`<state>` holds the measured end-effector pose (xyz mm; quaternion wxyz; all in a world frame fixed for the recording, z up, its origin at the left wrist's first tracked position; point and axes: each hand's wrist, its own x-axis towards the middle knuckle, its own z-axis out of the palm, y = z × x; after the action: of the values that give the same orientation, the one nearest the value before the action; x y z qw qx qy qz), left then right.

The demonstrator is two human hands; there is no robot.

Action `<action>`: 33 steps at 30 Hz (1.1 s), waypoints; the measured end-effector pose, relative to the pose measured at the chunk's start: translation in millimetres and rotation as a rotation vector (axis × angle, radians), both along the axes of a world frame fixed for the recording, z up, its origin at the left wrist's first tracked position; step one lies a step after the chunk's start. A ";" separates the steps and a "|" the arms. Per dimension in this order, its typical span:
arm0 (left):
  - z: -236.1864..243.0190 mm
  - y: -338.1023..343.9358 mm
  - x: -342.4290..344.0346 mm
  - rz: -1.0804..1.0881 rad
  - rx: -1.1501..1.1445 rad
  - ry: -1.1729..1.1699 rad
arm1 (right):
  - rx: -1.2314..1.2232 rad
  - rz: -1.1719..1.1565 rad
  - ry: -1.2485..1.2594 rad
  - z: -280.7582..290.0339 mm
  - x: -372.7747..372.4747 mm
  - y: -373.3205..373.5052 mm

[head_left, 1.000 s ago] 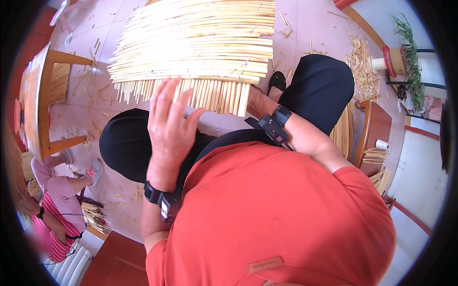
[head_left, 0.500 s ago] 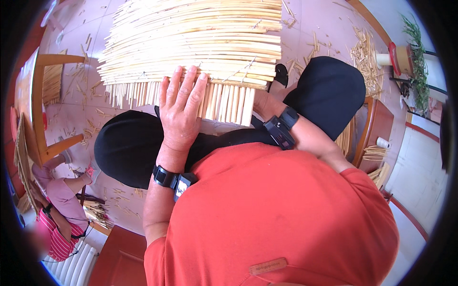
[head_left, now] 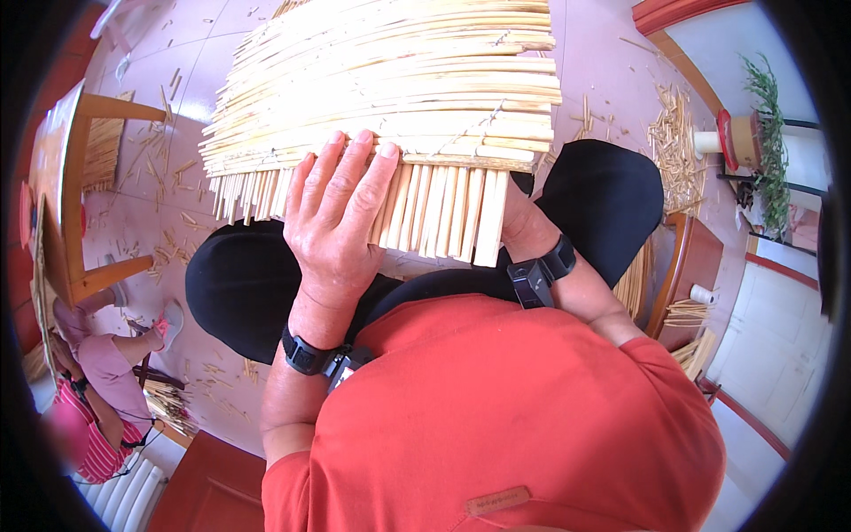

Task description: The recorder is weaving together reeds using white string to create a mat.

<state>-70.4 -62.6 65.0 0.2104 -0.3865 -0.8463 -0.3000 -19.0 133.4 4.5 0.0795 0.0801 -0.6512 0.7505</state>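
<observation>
A mat of pale yellow reed stalks (head_left: 425,93), tied with thin cord, is raised in front of me over my lap. Along its near edge runs a row of short cut stalks (head_left: 439,208), set crosswise to the long ones. My left hand (head_left: 332,217) grips this near edge. Its four fingers lie over the top face, and the thumb is hidden beneath. At the near right corner, my right hand (head_left: 525,229) reaches behind the mat. The mat covers its fingers, so their pose does not show.
Loose stalk pieces (head_left: 678,146) are heaped on the tiled floor at right, beside a potted plant (head_left: 769,133). A wooden stool (head_left: 111,279) stands at left. Near it sits another person (head_left: 111,372) in pink trousers. A white spool (head_left: 703,293) rests at right.
The mat and both my hands have shifted slightly right and nearer to me in view. The left hand keeps its place on the mat's near edge.
</observation>
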 end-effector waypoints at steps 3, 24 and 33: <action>-0.5 -0.5 -1.6 0.005 0.022 0.009 | 0.003 0.007 0.015 0.1 0.3 0.9; -3.8 1.4 -2.4 0.001 0.087 0.018 | 0.077 -0.074 -0.127 -16.9 -8.5 -2.2; -2.9 -0.4 -1.8 0.010 0.097 -0.009 | -0.157 -0.085 -0.284 5.9 1.8 -6.0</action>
<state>-72.2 -63.0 62.2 0.2266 -0.3702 -0.8338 -0.3412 -17.2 127.4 10.3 0.0243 -0.0610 -0.5978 0.7989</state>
